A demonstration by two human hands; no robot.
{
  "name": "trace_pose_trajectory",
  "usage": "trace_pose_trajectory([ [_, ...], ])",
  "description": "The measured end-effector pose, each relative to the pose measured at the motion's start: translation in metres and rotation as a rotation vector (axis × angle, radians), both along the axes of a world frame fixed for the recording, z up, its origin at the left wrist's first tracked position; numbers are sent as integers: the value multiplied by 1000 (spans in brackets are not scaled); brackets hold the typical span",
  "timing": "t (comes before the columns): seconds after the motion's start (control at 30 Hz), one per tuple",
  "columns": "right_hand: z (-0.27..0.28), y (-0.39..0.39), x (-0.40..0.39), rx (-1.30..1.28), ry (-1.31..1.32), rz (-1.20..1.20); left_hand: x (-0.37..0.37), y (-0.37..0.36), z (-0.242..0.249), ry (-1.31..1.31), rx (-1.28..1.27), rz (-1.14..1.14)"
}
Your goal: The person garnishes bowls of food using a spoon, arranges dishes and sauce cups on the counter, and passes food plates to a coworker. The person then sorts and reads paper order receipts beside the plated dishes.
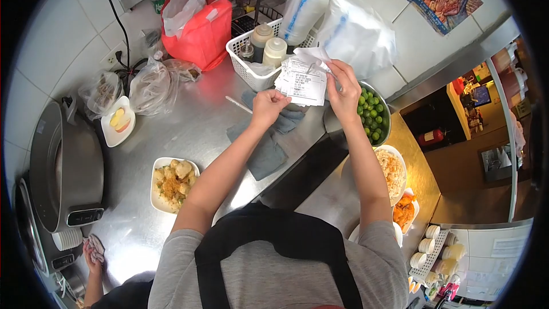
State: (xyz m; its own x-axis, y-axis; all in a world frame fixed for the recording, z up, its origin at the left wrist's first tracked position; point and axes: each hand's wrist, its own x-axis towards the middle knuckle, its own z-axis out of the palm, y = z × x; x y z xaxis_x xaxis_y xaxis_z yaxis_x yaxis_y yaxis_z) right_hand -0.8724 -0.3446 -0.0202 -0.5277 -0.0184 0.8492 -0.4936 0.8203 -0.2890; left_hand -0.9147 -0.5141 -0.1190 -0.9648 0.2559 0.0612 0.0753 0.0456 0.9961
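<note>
A stack of printed order slips (302,84) is between my two hands, above the steel counter. My left hand (270,107) pinches the lower left edge of the slips. At the upper right, my right hand (343,88) holds a lifted, curled slip. Just behind the slips stands a white plastic basket (247,67) with squeeze bottles (275,52) in it. Beside my right hand is a steel bowl (333,129) of small green limes (370,115). Grey-blue cloths (266,157) lie below my left hand.
A bowl of food (174,183) sits left of my left arm. Plates of rice (391,171) and orange food (404,210) stand at right. A red bag (209,34) and plastic bags (150,88) are at the back. Another person's hand (91,254) holds a cloth at lower left.
</note>
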Motion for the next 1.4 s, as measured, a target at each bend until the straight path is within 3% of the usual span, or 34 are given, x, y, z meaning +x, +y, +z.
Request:
trace_pose_trajectory([
  [0.33,27,-5,-14,117,77,-50,-2,3,44,57,67,-70],
  [0.4,33,-5,-18,129,105,-45,0,6,68,-302,309,-128],
  [0.47,37,-5,-21,149,98,-37,-17,16,61,-307,271,-161],
  [0.53,48,-3,-23,157,139,-63,-32,23,59,-114,17,-252],
  [0.6,62,0,-21,163,174,-88,-40,33,71,-205,130,-257],
  [0.63,72,2,-19,97,224,-117,-41,37,82,-297,240,-263],
  [0.8,91,14,-11,-71,397,-192,-54,41,125,-261,275,-297],
  [0.87,88,14,-6,-296,443,-204,-50,38,144,-248,427,-301],
  [0.93,81,17,-1,-318,452,-226,-53,31,159,-241,511,-290],
  [1.07,67,10,14,-500,425,-202,-26,-46,189,37,637,-235],
  [1.13,62,2,24,-530,449,-150,10,-103,195,155,630,-93],
  [1.23,52,-35,39,-430,314,-149,63,-188,178,179,532,150],
  [1.27,38,-50,35,-358,308,-51,83,-212,170,205,483,238],
  [1.33,13,-100,37,-254,20,136,118,-250,148,159,510,371],
  [1.4,-33,-141,18,17,-54,290,144,-283,122,141,500,473],
])
